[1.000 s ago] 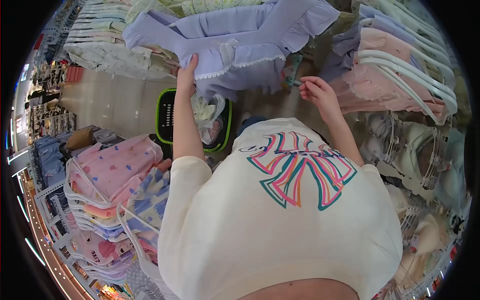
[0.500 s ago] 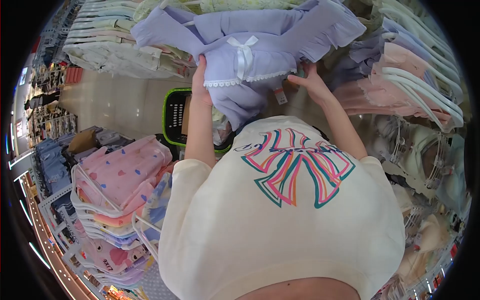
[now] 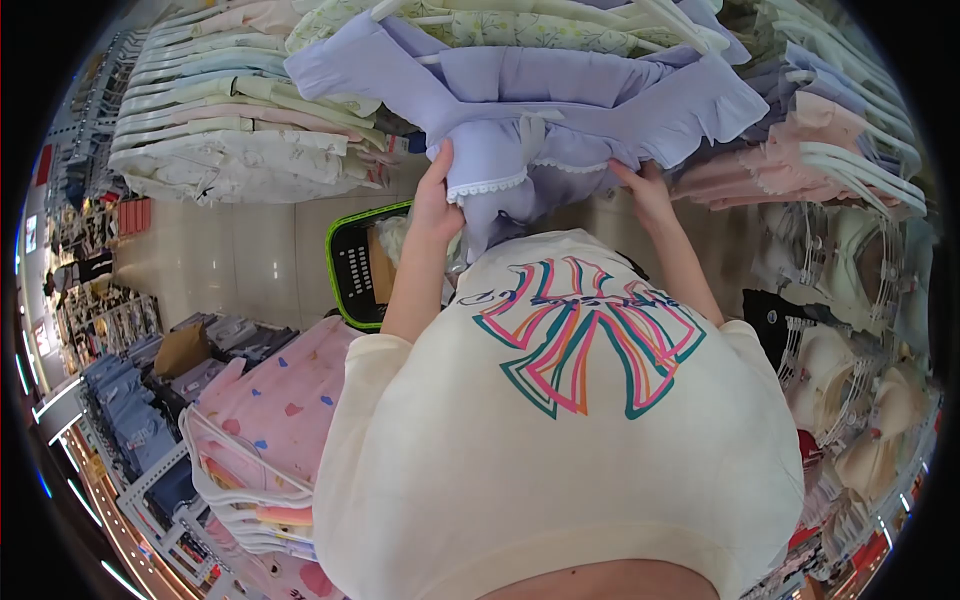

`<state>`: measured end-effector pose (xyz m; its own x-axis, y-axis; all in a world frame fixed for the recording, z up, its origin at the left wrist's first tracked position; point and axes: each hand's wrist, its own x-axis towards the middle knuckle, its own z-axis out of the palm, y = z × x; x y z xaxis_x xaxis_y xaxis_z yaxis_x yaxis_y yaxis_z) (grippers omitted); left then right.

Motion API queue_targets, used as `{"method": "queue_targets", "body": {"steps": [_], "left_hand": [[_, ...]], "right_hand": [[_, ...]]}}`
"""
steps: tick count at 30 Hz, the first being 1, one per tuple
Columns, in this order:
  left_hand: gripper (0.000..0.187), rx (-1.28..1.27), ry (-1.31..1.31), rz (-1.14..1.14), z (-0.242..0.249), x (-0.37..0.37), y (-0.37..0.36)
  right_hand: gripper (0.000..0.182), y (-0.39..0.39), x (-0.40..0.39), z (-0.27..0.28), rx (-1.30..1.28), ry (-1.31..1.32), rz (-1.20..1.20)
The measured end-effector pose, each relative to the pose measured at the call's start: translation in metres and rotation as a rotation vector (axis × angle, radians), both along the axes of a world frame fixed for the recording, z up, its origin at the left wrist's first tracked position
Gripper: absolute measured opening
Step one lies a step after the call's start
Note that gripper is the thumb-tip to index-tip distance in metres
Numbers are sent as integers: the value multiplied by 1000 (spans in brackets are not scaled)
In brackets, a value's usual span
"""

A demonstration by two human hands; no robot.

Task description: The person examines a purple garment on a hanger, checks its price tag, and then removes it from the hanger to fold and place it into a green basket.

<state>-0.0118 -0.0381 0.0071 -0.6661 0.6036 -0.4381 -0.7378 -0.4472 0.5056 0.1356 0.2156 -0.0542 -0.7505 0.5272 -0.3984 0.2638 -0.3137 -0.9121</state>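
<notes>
A lilac garment (image 3: 560,100) with white lace trim hangs on a white hanger in front of me, among other clothes on the rack. My left hand (image 3: 437,190) grips its lower left edge by the lace hem. My right hand (image 3: 645,192) holds the fabric at its lower right, fingers under the cloth. Below my left arm a black shopping basket (image 3: 352,268) with a green rim stands on the floor, with a cardboard piece and a plastic-wrapped item inside.
Racks of hung clothes surround me: pale tops (image 3: 230,130) at the upper left, pink and lilac garments (image 3: 840,150) at the right, pink printed pyjamas (image 3: 275,420) at the lower left, bras (image 3: 840,370) at the right. Beige tiled floor (image 3: 230,260) lies to the left.
Both hands rose with the lilac garment, which lifted toward the rack. One second ago my right hand was off it, holding a tag; now it grips the cloth.
</notes>
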Motion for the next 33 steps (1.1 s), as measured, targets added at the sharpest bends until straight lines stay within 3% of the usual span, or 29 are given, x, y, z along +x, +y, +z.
{"method": "queue_targets", "body": {"steps": [10, 14, 17, 25, 29, 33], "left_hand": [[41, -147, 225, -198, 4, -23, -29], [43, -295, 434, -241, -1, -26, -38], [46, -436, 608, -307, -6, -28, -42], [51, -774, 936, -345, -29, -15, -35], [42, -834, 900, -238, -41, -2, -34], [29, -850, 734, -143, -50, -2, -43]], "right_hand": [[58, -31, -9, -5, 21, 2, -218], [54, -44, -16, 11, 76, 17, -326], [50, -36, -8, 0, 240, -146, -266], [37, -29, 1, -11, 453, -88, -357], [36, -22, 7, -10, 489, -116, -317], [33, -10, 11, -24, 598, 21, -438]]}}
